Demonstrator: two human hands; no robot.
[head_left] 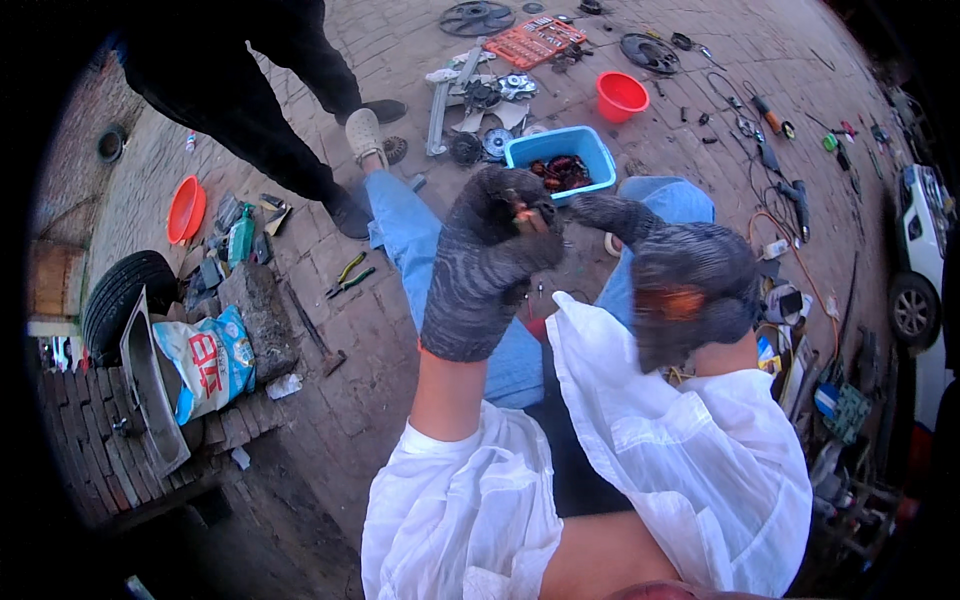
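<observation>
Both of my hands wear dark grey-black gloves. My left hand is raised in front of my knees with its fingers curled closed. A small coppery-orange bit shows between those fingers; its kind cannot be made out. To its right is my right hand, smeared by motion, with one finger or thumb reaching toward the left. An orange patch shows on it, too blurred to name. Just beyond the hands stands a light-blue plastic basin holding reddish-brown, copper-coloured parts.
Metal parts, an orange tool set case and a red bowl lie ahead. Pliers and a hammer are at left, near a white-blue bag. A power drill lies right. A person's dark-trousered legs stand front left.
</observation>
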